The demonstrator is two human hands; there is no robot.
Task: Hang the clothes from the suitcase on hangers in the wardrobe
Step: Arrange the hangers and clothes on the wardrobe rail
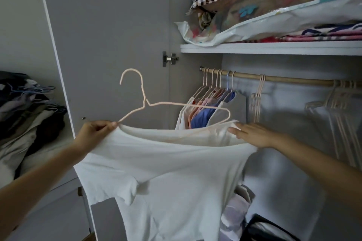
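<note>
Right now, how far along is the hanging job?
Done: several shirts already hang on the rail. In hand: left hand pinches the white T-shirt collar with the pink hanger half inside the neck; right hand lies flat on the other shoulder. Left: seat the hanger and hook it on the rail. The suitcase isn't visible, so I can't tell what remains.
</note>
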